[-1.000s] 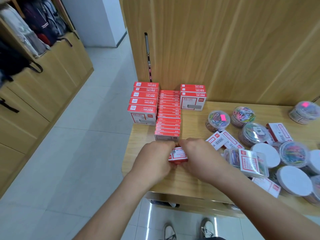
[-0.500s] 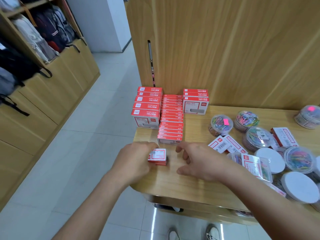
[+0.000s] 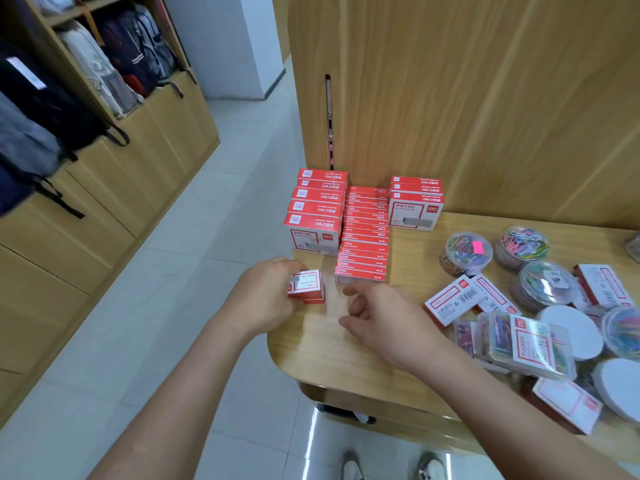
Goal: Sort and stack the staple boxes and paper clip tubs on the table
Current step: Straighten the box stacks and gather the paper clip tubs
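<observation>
Head-camera view down onto a light wooden counter (image 3: 398, 362) with a rounded near-left corner, set against a wood-panelled wall (image 3: 485, 98). The left hand (image 3: 263, 299) grasps a small stack of red-and-white staple boxes (image 3: 306, 287) near the counter's left edge, fingers wrapped round its left side; whether the stack rests on the surface or is held just above it cannot be told. The right hand (image 3: 384, 320) is released, its fingers loosely curled and spread, hovering or resting on the counter just right of the held stack and apart from it. Behind the hands stand three sorted groups: a taller stack of large red boxes (image 3: 317, 211) at the far left corner, a long middle row of thin red boxes (image 3: 363, 237) running from the wall toward the hands, and a shorter stack of large boxes (image 3: 415, 202) against the wall to the right. On the right half of the counter lie unsorted items: round clear tubs of coloured paper clips (image 3: 465, 252), some upright and some showing white lids (image 3: 569, 329), a rectangular clear clip box (image 3: 519, 344), and loose staple boxes (image 3: 453, 299) lying flat among them. At left, a tiled floor (image 3: 173, 306) and wooden lockers with hanging backpacks (image 3: 41, 109); the person's shoes (image 3: 353, 465) show at the bottom edge.
</observation>
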